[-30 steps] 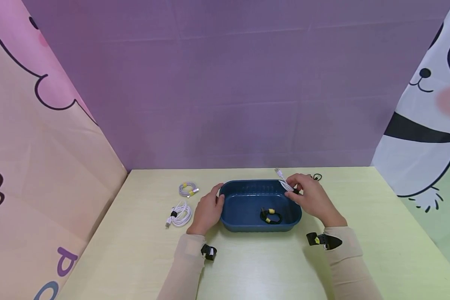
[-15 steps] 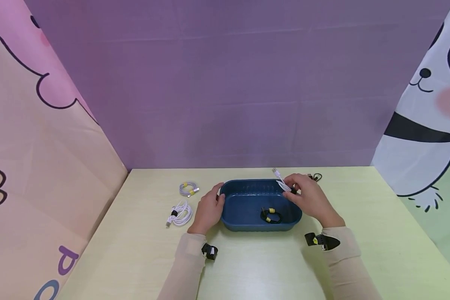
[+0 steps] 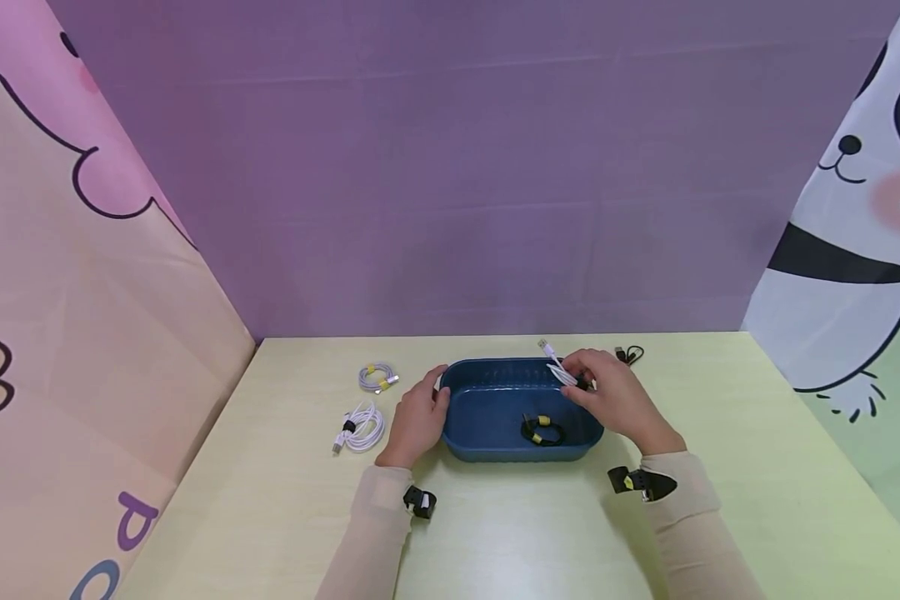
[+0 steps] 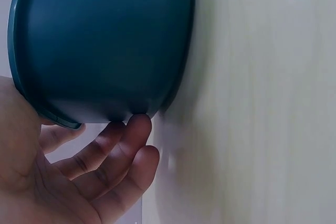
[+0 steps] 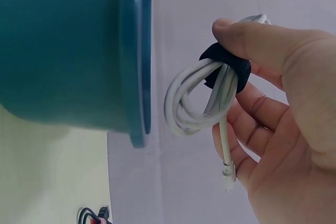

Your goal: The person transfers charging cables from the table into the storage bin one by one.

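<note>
The blue bin (image 3: 487,404) stands on the table. At its left end my left hand (image 3: 414,421) grips the rim, with fingertips against the outer wall (image 4: 105,51) in the left wrist view. Above the back right corner, my right hand (image 3: 621,400) pinches a coiled white cable (image 3: 562,374) by its black strap, its plug pointing up and left. In the right wrist view the coil (image 5: 184,103) hangs from thumb and fingers beside the bin's rim (image 5: 137,56). Inside the bin lies a black coiled cable with yellow ties (image 3: 543,422).
Left of the bin lie a grey coiled cable with yellow ties (image 3: 371,368) and, nearer, a white coiled cable with a black strap (image 3: 349,427). A small black cable (image 3: 634,356) lies behind my right hand. A purple cloth (image 3: 450,183) hangs behind the table.
My right hand and the white cable have shifted slightly left, further over the bin. My left hand stays on the bin, and the cables on the table have not moved.
</note>
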Demonstrator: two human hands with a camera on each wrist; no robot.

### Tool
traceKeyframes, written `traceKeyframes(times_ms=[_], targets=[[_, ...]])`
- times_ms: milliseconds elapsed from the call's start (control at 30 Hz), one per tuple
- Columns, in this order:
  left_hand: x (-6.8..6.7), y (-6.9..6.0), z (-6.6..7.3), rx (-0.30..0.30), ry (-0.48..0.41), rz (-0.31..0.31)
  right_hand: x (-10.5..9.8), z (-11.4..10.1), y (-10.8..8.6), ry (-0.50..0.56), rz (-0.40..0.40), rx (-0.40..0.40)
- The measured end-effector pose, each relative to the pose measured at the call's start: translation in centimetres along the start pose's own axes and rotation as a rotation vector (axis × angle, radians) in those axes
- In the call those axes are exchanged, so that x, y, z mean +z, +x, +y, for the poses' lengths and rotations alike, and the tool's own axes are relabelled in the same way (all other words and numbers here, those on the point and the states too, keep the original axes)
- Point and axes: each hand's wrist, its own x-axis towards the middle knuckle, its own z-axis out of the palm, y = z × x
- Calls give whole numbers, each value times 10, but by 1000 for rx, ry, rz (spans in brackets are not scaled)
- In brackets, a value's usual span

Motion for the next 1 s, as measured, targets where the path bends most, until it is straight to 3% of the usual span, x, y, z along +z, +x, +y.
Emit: traceKeyframes(times_ms=[1000], targets=[[0, 2, -1, -6, 5, -5, 5, -11, 18, -88, -106, -60]])
